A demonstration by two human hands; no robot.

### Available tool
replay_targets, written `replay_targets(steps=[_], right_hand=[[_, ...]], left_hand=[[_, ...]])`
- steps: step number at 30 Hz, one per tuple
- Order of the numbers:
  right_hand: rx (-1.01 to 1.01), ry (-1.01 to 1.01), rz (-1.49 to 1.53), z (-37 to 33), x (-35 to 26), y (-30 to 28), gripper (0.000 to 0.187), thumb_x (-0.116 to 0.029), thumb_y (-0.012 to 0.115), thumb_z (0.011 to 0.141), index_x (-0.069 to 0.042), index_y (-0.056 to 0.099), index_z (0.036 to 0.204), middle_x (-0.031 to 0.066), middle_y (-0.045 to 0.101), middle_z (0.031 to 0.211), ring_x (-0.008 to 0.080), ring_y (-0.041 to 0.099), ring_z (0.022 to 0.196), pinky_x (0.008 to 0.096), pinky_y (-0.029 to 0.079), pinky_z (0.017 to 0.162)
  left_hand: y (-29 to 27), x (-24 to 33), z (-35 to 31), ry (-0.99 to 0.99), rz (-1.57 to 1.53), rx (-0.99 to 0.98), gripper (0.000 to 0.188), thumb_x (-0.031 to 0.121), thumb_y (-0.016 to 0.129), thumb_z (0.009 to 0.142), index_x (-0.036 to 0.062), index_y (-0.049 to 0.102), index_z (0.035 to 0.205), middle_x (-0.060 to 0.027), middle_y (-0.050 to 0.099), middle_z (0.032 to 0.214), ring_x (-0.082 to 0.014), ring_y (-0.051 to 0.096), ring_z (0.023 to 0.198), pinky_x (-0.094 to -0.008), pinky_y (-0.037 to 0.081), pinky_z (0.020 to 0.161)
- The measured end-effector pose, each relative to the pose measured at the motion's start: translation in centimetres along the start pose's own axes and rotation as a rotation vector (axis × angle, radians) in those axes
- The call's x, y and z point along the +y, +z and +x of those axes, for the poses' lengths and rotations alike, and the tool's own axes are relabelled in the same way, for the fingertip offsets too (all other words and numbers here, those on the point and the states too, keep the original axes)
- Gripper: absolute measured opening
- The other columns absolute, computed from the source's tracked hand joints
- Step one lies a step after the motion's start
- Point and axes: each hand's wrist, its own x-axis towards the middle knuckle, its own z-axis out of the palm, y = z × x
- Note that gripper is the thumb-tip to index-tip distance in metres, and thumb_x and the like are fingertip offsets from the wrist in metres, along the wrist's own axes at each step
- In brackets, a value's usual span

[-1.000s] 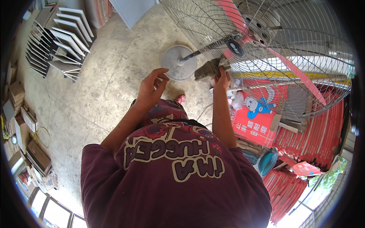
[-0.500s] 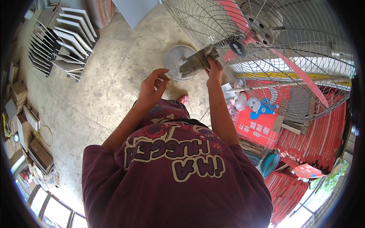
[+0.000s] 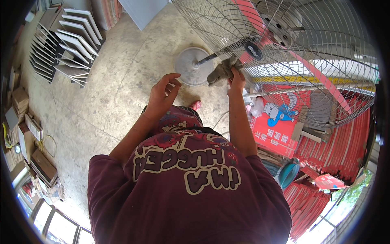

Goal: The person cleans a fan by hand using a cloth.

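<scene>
My right hand (image 3: 237, 83) is closed on a dirty grey-brown rag (image 3: 221, 73), which hangs bunched from the fingers. It is held at the left edge of a large standing fan's wire guard (image 3: 280, 93); I cannot tell whether the cloth touches the wires. Behind the guard are pink blades (image 3: 321, 75) and a dark round hub (image 3: 254, 51). The fan's round grey base (image 3: 189, 67) rests on the floor beyond the rag, with a dark pole rising from it. My left hand (image 3: 162, 95) hovers before my body, holding nothing, its fingers loosely bent and apart.
Tile samples (image 3: 79, 32) stand in a rack at the far left. Boxes and boards (image 3: 42, 166) line the left side. At the right, red cartons (image 3: 333, 150) are stacked beside a red printed sheet (image 3: 276, 130) and a teal basin (image 3: 288, 175). Concrete floor (image 3: 105, 97) lies between.
My right hand has moved right with the rag, closer to the fan guard. The rag now hangs more bunched, uncovering more of the fan's base and pole. My left hand stays put.
</scene>
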Motion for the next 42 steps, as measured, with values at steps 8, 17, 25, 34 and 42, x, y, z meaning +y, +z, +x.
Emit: replay_targets(steps=[8, 17, 25, 34, 42], right_hand=[[0.133, 0.049, 0.107, 1.3, 3.0, -4.0, 0.019, -0.023, 0.071, 0.076, -0.011, 0.063, 0.09, -0.0013, 0.059, 0.076, 0.0105, 0.055, 0.065, 0.0263, 0.045, 0.055], [-0.03, -0.009, -0.002, -1.3, 0.1, 0.9, 0.025, -0.026, 0.069, 0.078, -0.013, 0.063, 0.098, -0.0032, 0.06, 0.081, 0.0091, 0.055, 0.07, 0.0252, 0.044, 0.063], [-0.509, -0.106, -0.236, -7.1, -2.5, 5.1, 0.023, -0.016, 0.066, 0.081, -0.006, 0.062, 0.101, -0.001, 0.062, 0.088, 0.0078, 0.054, 0.079, 0.024, 0.043, 0.067], [-0.904, -0.074, -0.237, -9.9, -4.0, 5.8, 0.036, -0.012, 0.064, 0.082, -0.002, 0.057, 0.116, 0.0033, 0.062, 0.103, 0.0121, 0.056, 0.092, 0.0272, 0.045, 0.079], [-0.892, -0.076, -0.259, -9.2, -4.7, 5.3, 0.036, -0.013, 0.065, 0.082, 0.0, 0.058, 0.114, 0.0059, 0.063, 0.103, 0.0127, 0.057, 0.092, 0.0265, 0.046, 0.079]], left_hand=[[0.2, 0.1, 0.2, 0.011, 0.009, -0.009, 0.037, -0.004, 0.053, 0.084, 0.0046, 0.052, 0.12, -0.0038, 0.061, 0.093, -0.0063, 0.054, 0.07, -0.021, 0.045, 0.063], [0.3, 0.2, 0.2, -0.01, 0.017, -0.016, 0.037, -0.003, 0.054, 0.084, 0.0042, 0.052, 0.12, -0.0041, 0.061, 0.095, -0.0072, 0.055, 0.071, -0.0219, 0.046, 0.066], [1.2, -1.3, 2.4, 0.059, 0.229, 0.016, 0.053, 0.023, 0.069, 0.081, 0.0076, 0.048, 0.127, -0.0098, 0.055, 0.119, -0.0202, 0.051, 0.109, -0.0354, 0.041, 0.09], [2.2, -2.4, 2.3, -0.104, -0.227, -0.033, 0.058, 0.03, 0.071, 0.079, -0.0016, 0.049, 0.123, -0.0157, 0.057, 0.115, -0.0218, 0.055, 0.107, -0.0342, 0.042, 0.092], [3.2, -3.0, 3.4, -0.139, -0.198, -0.067, 0.04, 0.016, 0.066, 0.082, -0.0022, 0.053, 0.115, -0.0093, 0.062, 0.104, -0.0161, 0.057, 0.1, -0.0311, 0.044, 0.089]])
